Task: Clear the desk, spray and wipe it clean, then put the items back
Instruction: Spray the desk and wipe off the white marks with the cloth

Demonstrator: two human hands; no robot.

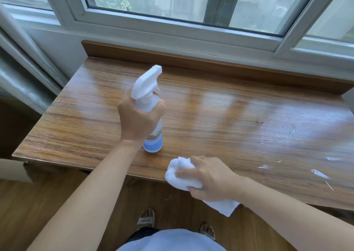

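Head view: the bottle (151,112) is gripped by the left hand (140,119), nozzle aimed over the desk (220,112), probably for spraying; the cloth (182,174) is clutched at the near edge by the right hand (208,178), ready for wiping.

Glossy wood grain, white plastic and soft cloth.

The surface (210,116) is brown wood-grain, smooth and shiny enough to mirror the window in pale streaks; near its right edge the finish is scuffed, with white flecks and chips. The raised back ledge (191,64) looks like the same wood, duller. The spray bottle (151,116) is smooth plastic: a matt white trigger head, a white body and a blue printed band at its base. The cloth (183,176) is white, soft and fluffy, bunched in folds. The window frame (172,28) is smooth, white-painted, with clear glass. The floor (57,202) is brown wood-look.
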